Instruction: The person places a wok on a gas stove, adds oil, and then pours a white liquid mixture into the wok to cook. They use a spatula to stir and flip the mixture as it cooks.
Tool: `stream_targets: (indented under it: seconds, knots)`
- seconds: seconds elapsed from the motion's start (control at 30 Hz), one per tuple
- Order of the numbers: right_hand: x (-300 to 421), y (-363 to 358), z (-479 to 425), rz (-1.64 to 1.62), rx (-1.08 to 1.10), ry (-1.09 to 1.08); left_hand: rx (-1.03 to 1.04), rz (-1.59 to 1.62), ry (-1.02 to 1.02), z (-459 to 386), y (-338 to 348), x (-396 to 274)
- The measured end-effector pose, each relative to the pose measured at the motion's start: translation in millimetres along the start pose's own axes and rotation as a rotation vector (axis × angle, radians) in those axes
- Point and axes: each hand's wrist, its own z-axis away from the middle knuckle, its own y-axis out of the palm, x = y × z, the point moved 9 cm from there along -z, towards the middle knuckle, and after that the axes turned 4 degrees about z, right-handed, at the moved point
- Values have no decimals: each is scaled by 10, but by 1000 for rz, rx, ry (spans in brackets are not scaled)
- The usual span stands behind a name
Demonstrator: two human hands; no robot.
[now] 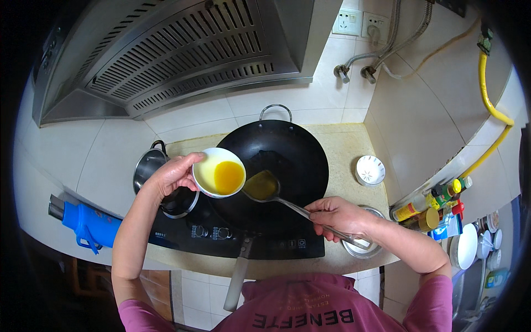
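Note:
My left hand (179, 171) holds a small white bowl (205, 166) by its rim, tilted over the left side of a black wok (286, 141). Yellow-orange liquid (229, 177) has pooled at the bowl's lower right. In my right hand (338, 218) is the handle of a metal ladle (262, 186), its head low in the wok just right of the bowl. Yellowish liquid shows in the ladle. The wok sits on a black cooktop (265, 248), its long handle (237, 282) pointing towards me.
Left of the wok stands a metal pot (149, 166), with a blue thermos (93, 224) farther left. A white bowl (370, 170) and a round metal container (359, 251) are on the right counter, near several bottles (448, 193). A range hood (182, 54) overhangs the back.

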Motion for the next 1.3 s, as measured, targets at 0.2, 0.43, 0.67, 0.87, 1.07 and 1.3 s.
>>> stream_targets:
  seconds: [0.2,0.43,0.67,0.87,1.07,1.3]
  knots:
    - [1,34,13,30,-12,13,-65,-122,3,-51,-23,-32]
    - [2,78,-5,41,3,19,-103,-185,30,-56,-32,-56]
    - [36,117,-14,52,11,24,-107,-190,33,-60,-60,-52]
    - [9,148,-53,60,28,30,-100,-161,24,-59,-65,-57]
    - [46,188,-57,-28,39,-4,-70,-32,54,-28,-42,-43]
    - [155,209,-4,-35,12,-23,-87,111,61,30,-138,-4]
